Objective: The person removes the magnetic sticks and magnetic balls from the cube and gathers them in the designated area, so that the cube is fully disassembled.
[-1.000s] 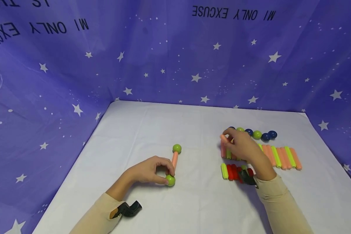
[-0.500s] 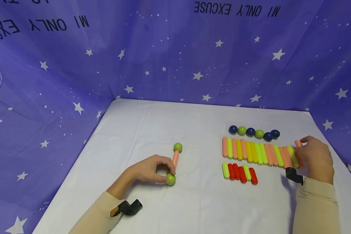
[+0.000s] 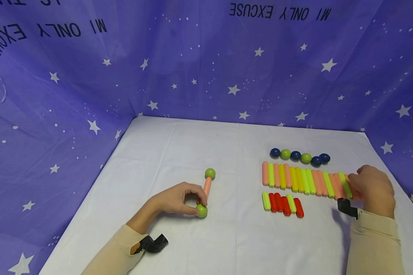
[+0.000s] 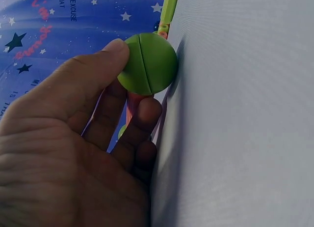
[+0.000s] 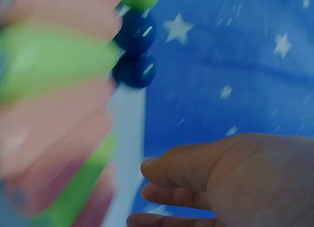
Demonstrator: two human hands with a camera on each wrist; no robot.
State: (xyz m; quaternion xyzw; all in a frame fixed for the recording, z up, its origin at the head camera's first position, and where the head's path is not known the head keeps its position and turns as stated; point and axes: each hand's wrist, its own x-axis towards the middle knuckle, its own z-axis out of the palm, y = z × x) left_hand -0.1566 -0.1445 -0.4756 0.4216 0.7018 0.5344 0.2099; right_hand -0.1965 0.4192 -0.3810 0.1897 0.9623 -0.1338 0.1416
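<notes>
My left hand point(image 3: 179, 198) pinches a green ball point(image 3: 202, 211) between thumb and fingertips. A seam runs across that ball point(image 4: 152, 64) in the left wrist view. From it a pink rod point(image 3: 207, 187) leads to a second green ball point(image 3: 210, 173), set farther back on the table. My right hand point(image 3: 375, 187) is at the right end of a long row of pink, lime and yellow rods point(image 3: 308, 181), partly hiding the last pink ones. In the right wrist view, no rod shows between the fingers of the right hand point(image 5: 235, 180); the rods beside it are blurred.
Behind the rods lies a line of dark blue and green balls point(image 3: 295, 155). Nearer stands a shorter row of red and lime rods point(image 3: 278, 201). The white table point(image 3: 158, 149) is bounded by a purple star-printed cloth point(image 3: 199, 57).
My right hand has moved from the long row's left end to its right end, carrying a pink rod, and lowered there. The left hand stays on the green ball.
</notes>
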